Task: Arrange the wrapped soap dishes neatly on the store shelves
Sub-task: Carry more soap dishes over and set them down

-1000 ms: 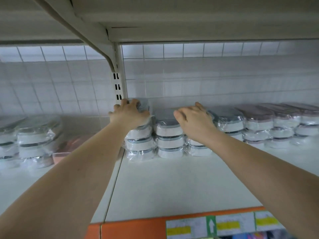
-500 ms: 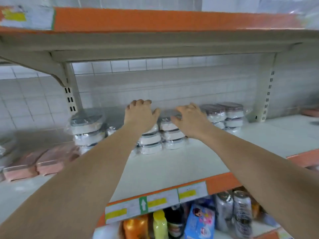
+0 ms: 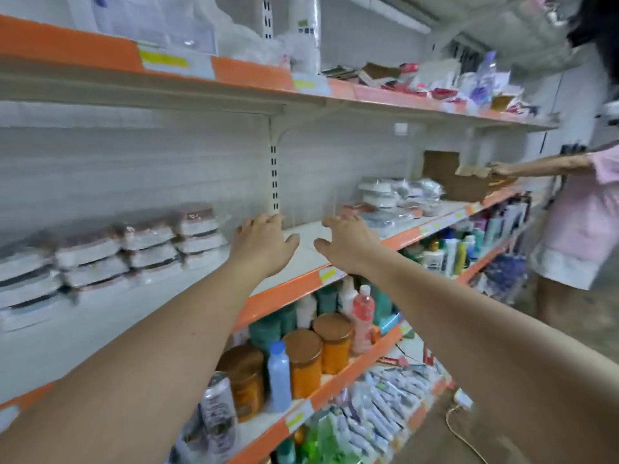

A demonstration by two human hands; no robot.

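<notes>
Two empty hands hover over a bare stretch of shelf (image 3: 301, 239), right of the stacked soap dishes.

The wrapped soap dishes (image 3: 147, 244) stand left on the middle shelf in stacks three high, white with dark lids under clear film; four stacks can be counted before motion blur and the frame's left edge swallow the rest. The left hand (image 3: 259, 241) and right hand (image 3: 346, 242) are spread wide, holding nothing. A second person (image 3: 576, 226), partly cut off, reaches toward a cardboard box (image 3: 464, 185) far right.
</notes>
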